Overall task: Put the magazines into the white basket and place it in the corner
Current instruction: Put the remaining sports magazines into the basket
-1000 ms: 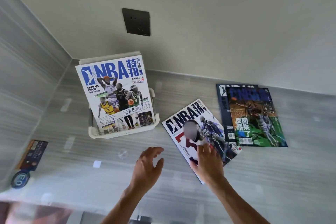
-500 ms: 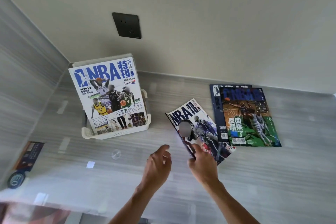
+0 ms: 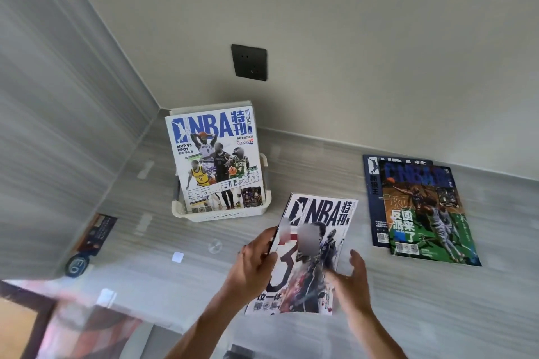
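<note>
Magazine in hand (image 3: 309,253), lifted off the counter near its front edge, cover up and tilted toward the camera. The left hand (image 3: 253,262) grips its left edge, thumb on the cover and fingers curled behind. The right hand (image 3: 351,280) is at the lower right corner, fingers spread and loosely bent; whether it actually has hold of the paper I cannot tell, the blur there is too heavy.

Out from there: the white basket (image 3: 221,214) sits toward the back left of the counter, close to where the two walls meet but not tucked into that corner. One magazine stands upright in it (image 3: 214,159), leaning back, with the pale edge of something more behind it. Over toward the back right, two magazines lie flat in an overlapping stack (image 3: 423,213), well apart from the basket.

So by my reckoning, at least one is in, one is on its way, two are waiting, and the basket is yet to be pushed into the corner. A dark wall socket (image 3: 249,62) hangs above, and a small card (image 3: 96,232) lies by the left wall.
</note>
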